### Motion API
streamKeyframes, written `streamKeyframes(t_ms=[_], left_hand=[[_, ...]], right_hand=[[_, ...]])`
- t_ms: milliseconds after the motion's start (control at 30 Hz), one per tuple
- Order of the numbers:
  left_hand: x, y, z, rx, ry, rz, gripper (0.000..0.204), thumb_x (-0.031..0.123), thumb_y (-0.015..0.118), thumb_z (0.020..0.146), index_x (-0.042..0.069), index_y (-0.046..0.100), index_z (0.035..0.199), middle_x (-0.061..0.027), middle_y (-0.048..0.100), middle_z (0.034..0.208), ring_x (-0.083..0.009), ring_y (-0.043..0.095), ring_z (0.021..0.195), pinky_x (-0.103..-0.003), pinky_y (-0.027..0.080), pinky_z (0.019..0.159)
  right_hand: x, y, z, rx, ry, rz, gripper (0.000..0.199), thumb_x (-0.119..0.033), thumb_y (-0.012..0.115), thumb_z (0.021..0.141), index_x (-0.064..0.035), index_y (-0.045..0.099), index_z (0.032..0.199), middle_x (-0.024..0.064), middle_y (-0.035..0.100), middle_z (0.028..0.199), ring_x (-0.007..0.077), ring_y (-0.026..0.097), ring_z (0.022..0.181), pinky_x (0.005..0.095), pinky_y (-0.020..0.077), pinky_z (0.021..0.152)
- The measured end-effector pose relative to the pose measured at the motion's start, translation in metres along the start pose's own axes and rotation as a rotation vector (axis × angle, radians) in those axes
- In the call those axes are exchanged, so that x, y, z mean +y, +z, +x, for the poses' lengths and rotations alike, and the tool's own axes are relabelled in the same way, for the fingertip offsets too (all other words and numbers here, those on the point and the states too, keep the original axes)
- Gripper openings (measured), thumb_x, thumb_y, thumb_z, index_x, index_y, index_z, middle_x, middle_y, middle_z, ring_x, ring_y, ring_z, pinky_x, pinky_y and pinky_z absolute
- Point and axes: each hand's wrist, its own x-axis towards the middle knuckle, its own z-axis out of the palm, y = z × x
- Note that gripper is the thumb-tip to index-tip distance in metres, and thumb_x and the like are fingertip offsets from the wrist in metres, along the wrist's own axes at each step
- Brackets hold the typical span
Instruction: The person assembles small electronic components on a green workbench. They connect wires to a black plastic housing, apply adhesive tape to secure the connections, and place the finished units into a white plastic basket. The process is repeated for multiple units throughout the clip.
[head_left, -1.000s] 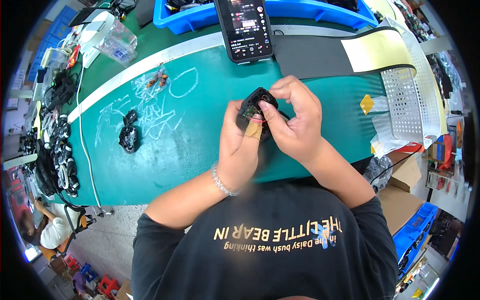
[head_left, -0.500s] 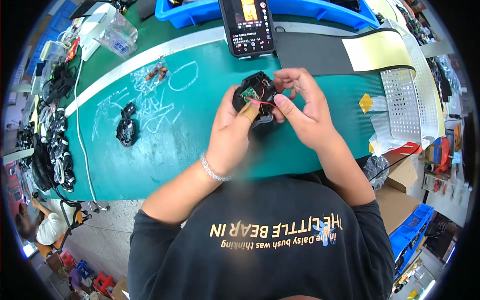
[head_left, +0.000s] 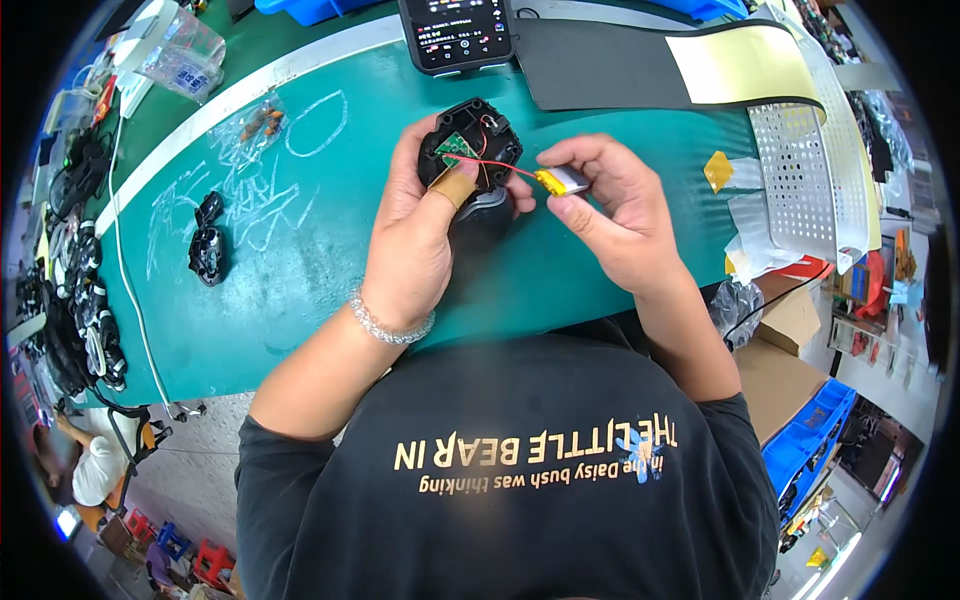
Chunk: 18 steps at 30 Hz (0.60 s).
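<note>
My left hand (head_left: 415, 240) grips one round black plastic shell (head_left: 470, 150), open side up — its one small green circuit board (head_left: 458, 150) showing, my bandaged thumb pressed at its near rim. My right hand (head_left: 610, 215) pinches one flat silvery-yellow battery cell (head_left: 562, 180) just right of the shell, long axis running left-right — thin red wires (head_left: 495, 165) join them.
</note>
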Motion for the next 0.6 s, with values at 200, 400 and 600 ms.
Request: streamKeyframes(t_ms=[200,400,600], left_hand=[[0.002,0.006,0.002,-0.090,-0.060,0.186,0.047,0.006,0.044,0.089,0.012,0.029,0.134,-0.0144,0.052,0.108,-0.0260,0.062,0.081,-0.034,0.053,0.072],[0.003,0.004,0.002,-0.247,-0.245,0.267,0.040,0.005,0.042,0.089,0.009,0.035,0.129,-0.0132,0.050,0.109,-0.0235,0.060,0.084,-0.034,0.052,0.073],[-0.002,0.002,-0.002,-0.419,-0.242,0.322,0.031,0.002,0.042,0.090,0.005,0.041,0.120,-0.0099,0.049,0.108,-0.0197,0.057,0.089,-0.032,0.051,0.074]], right_hand=[[-0.007,-0.004,-0.001,0.055,-0.164,-0.119,0.019,-0.001,0.053,0.086,0.0042,0.055,0.104,0.0070,0.054,0.089,0.0143,0.057,0.082,0.0263,0.0468,0.075],[-0.026,-0.007,0.004,0.044,-0.121,-0.356,0.019,-0.004,0.049,0.088,0.0036,0.055,0.105,0.0069,0.054,0.085,0.0125,0.054,0.076,0.0235,0.0445,0.070],[-0.033,-0.022,0.009,-0.114,0.019,-0.390,0.018,-0.014,0.045,0.090,0.0017,0.053,0.084,0.0086,0.048,0.069,0.0149,0.049,0.064,0.0295,0.0381,0.056]])
